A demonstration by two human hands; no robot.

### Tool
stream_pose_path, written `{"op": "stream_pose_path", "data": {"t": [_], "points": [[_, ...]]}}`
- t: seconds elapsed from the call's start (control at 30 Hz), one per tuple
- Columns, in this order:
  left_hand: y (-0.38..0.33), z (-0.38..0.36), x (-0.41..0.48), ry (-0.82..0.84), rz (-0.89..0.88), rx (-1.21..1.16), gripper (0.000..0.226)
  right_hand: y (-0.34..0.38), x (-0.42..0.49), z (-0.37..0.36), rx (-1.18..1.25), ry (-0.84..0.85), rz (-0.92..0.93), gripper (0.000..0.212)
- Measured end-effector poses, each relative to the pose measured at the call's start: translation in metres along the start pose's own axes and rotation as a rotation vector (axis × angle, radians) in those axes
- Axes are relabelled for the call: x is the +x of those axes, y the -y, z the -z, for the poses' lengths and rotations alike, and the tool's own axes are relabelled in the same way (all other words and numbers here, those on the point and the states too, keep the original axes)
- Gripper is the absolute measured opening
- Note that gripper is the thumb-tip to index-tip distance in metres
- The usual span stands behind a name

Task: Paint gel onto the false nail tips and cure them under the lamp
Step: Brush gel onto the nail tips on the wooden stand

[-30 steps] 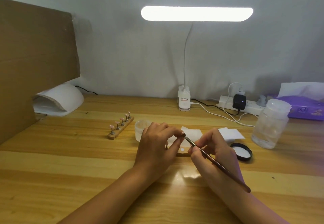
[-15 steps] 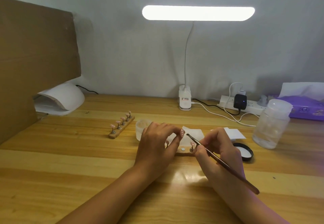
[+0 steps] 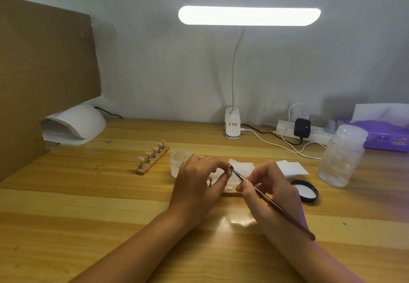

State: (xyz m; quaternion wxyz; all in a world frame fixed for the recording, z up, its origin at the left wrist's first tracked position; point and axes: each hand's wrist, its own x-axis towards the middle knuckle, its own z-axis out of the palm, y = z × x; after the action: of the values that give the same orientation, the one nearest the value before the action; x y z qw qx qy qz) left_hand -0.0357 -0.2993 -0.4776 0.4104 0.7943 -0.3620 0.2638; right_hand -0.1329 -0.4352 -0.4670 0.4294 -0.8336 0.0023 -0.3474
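Pale grey wall rises behind a light wooden plank table [image 3: 77, 216]. Near the middle of the table, the left hand [image 3: 197, 185] has its fingers curled, with thumb and forefinger pinching a small pinkish false nail tip [image 3: 230, 169] just above the surface; the fingers hide most of it. The right hand [image 3: 272, 192] grips a thin dark-handled brush [image 3: 274, 204] like a pen, and its bristle end meets the false nail tip.

Under the hands lies a short wooden holder strip [image 3: 231, 192] with 1 round silver disc showing on it. A longer wooden holder bar [image 3: 141, 170], further left and back, carries 5 pinkish tips upright on small metal stands. A small frosted glass jar [image 3: 179, 160] stands just behind the left hand. White square wipes [image 3: 292, 167] lie beyond the right hand, and a round black lid [image 3: 306, 190] lies just to its right. A clear plastic bottle [image 3: 340, 156] stands further right.

At the far left, a white domed curing lamp [image 3: 75, 125] sits beside a brown cardboard sheet [image 3: 44, 65]. A white bar-shaped desk lamp [image 3: 249, 15], lit, stands at the back edge, near a white power strip [image 3: 285, 130] and a purple tissue pack [image 3: 385, 137].
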Motion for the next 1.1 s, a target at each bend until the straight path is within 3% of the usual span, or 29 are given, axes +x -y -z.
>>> {"op": "stream_pose_path", "data": {"t": [0.6,0.8,1.1], "points": [[-0.0006,-0.0001,0.001,0.0,-0.004,0.014,0.012,0.0023,0.0005,0.0022,-0.002,0.03,-0.032,0.017],[-0.0004,0.0002,0.0011,0.006,-0.003,0.017,0.01,0.0037,-0.0007,0.0028,0.0,-0.05,0.005,0.024],[0.0003,-0.0004,0.0018,0.01,-0.025,0.043,0.007,0.0049,-0.0006,0.0002,-0.036,-0.026,-0.001,0.019]]}}
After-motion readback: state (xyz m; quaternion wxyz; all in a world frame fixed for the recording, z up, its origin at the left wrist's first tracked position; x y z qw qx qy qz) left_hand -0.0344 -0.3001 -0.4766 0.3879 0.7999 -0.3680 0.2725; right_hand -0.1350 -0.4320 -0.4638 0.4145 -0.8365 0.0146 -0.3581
